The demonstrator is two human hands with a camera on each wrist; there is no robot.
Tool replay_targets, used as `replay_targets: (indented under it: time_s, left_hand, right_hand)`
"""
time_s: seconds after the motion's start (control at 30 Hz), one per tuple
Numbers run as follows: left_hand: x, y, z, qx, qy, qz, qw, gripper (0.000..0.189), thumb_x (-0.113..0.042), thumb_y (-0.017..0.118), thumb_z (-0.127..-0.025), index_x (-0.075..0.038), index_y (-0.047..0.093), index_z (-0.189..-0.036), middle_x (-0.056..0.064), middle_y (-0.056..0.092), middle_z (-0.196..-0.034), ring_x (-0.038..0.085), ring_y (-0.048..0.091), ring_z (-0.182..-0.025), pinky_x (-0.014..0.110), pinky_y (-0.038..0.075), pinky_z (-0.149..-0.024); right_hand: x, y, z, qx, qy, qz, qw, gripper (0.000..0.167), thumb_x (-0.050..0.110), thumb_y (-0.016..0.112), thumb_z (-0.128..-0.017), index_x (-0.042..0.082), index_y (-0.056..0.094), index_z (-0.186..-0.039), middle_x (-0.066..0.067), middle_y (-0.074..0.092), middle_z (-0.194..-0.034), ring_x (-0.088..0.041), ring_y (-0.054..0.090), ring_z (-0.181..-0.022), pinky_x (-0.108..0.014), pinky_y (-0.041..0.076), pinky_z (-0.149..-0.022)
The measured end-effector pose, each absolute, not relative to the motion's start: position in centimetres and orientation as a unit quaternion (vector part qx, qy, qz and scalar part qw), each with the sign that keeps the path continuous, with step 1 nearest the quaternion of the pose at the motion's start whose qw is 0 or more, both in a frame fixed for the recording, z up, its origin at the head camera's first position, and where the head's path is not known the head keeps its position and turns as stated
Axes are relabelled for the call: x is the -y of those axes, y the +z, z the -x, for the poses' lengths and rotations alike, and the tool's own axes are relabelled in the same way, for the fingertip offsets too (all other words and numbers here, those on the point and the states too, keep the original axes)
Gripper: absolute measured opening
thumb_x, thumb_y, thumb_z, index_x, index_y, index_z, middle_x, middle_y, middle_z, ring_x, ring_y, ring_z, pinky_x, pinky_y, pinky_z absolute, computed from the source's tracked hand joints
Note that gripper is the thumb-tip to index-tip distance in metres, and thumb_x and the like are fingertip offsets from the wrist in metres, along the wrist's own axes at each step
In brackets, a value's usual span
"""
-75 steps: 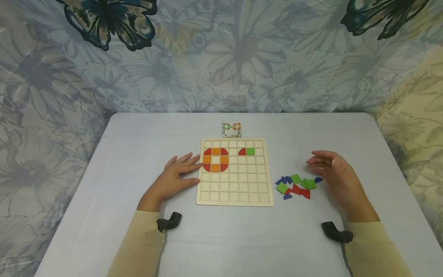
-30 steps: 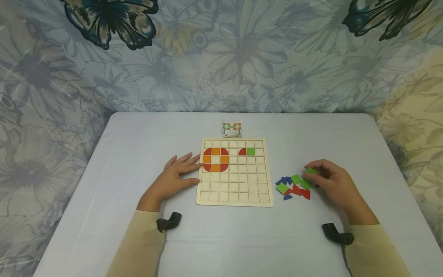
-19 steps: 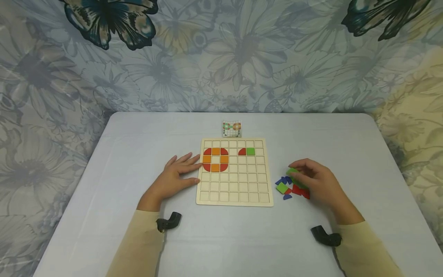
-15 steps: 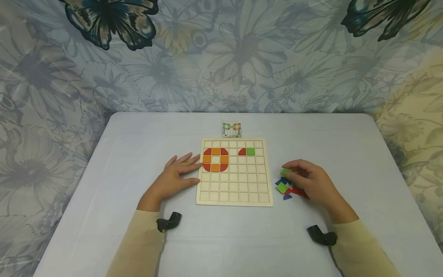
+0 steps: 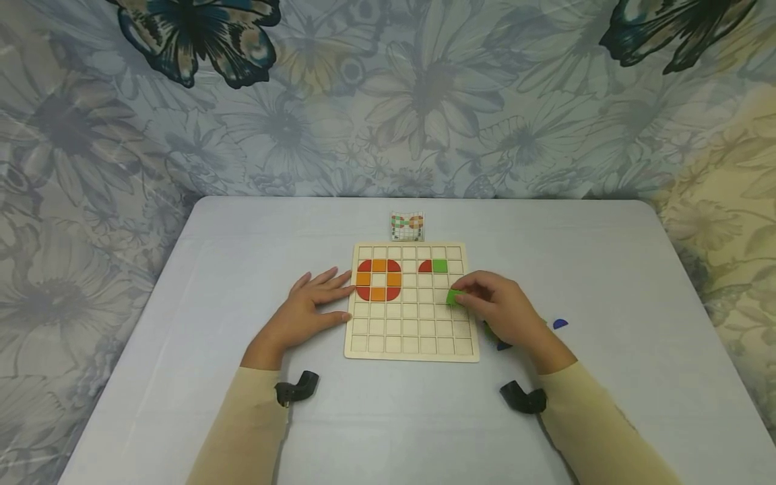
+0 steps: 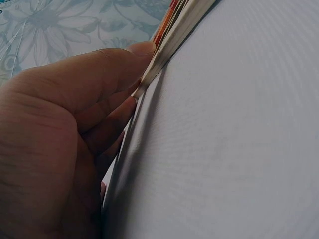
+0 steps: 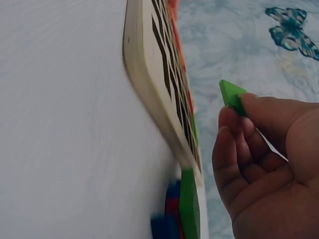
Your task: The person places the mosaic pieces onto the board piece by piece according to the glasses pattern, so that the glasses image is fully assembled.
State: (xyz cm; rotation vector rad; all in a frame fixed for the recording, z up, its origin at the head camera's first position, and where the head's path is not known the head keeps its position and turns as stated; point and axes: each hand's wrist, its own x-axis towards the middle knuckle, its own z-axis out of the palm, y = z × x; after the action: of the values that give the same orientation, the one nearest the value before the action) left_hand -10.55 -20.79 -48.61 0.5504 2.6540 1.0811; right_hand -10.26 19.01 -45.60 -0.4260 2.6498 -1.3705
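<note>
Between thumb and fingertips my right hand [image 5: 506, 310] pinches a green square tile [image 7: 232, 94], held above the right part of a wooden grid board [image 5: 394, 328]. On the board's upper left, red quarter-round tiles [image 5: 364, 294] and orange square tiles [image 5: 378, 265] form a ring. A red quarter-round tile [image 5: 426, 267] and a green square [image 5: 439, 266] sit side by side at the upper right. My left hand [image 5: 306, 306] lies with fingers spread, its fingertips and thumb touching the board's left edge. Loose tiles are mostly hidden under my right hand in the head view.
A small pattern card [image 5: 407, 226] lies just behind the board. Right of my right hand is a blue curved piece [image 5: 560, 324]. Loose green [image 7: 189, 204], red and blue pieces lie close to the board's right edge in the right wrist view.
My right hand has picked the green square tile out of the loose pieces and carried it left over the board. The left hand has stayed in place.
</note>
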Motion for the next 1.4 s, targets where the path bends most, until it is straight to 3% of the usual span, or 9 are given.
replay_targets:
  time_s: [0.2, 0.4, 0.77, 1.4]
  left_hand:
    - [20.8, -48.8, 10.6, -0.902, 0.373, -0.188, 0.111, 0.060, -0.036, 0.087, -0.096, -0.021, 0.068, -0.151, -0.013, 0.046, -0.165, 0.014, 0.024, -0.162, 0.050, -0.002, -0.131]
    - [20.8, -48.8, 10.6, -0.903, 0.371, -0.189, 0.110, 0.060, -0.035, 0.087, -0.096, -0.021, 0.068, -0.151, -0.013, 0.045, -0.165, 0.014, 0.024, -0.162, 0.050, -0.002, -0.131]
    - [20.8, -48.6, 10.6, -0.905, 0.366, -0.186, 0.113, 0.060, -0.035, 0.087, -0.096, -0.022, 0.067, -0.152, -0.013, 0.045, -0.165, 0.015, 0.024, -0.162, 0.050, -0.002, -0.131]
    - [20.8, -48.8, 10.7, -0.907, 0.360, -0.186, 0.111, 0.061, -0.036, 0.087, -0.096, -0.022, 0.067, -0.152, -0.013, 0.044, -0.166, 0.014, 0.024, -0.162, 0.049, -0.002, -0.131]
  right_hand:
    - [-16.1, -45.5, 11.4, -0.874, -0.457, 0.143, 0.080, 0.011, 0.012, 0.079, -0.102, 0.011, 0.078, -0.114, -0.001, 0.070, -0.102, -0.024, 0.061, -0.091, -0.037, 0.053, -0.080]
    - [-14.3, -45.2, 12.8, -0.872, -0.460, 0.144, 0.089, 0.014, 0.010, 0.076, -0.104, 0.009, 0.078, -0.118, -0.003, 0.074, -0.115, -0.023, 0.065, -0.100, -0.043, 0.055, -0.091]
    - [-12.4, -45.8, 14.6, -0.881, -0.442, 0.128, 0.111, 0.010, 0.012, 0.074, -0.106, 0.012, 0.077, -0.115, -0.001, 0.074, -0.112, -0.023, 0.064, -0.099, -0.042, 0.055, -0.091]
    - [-11.9, -45.7, 14.7, -0.877, -0.446, 0.130, 0.120, 0.015, 0.009, 0.072, -0.106, 0.009, 0.075, -0.121, -0.005, 0.071, -0.117, -0.025, 0.065, -0.105, -0.044, 0.055, -0.094]
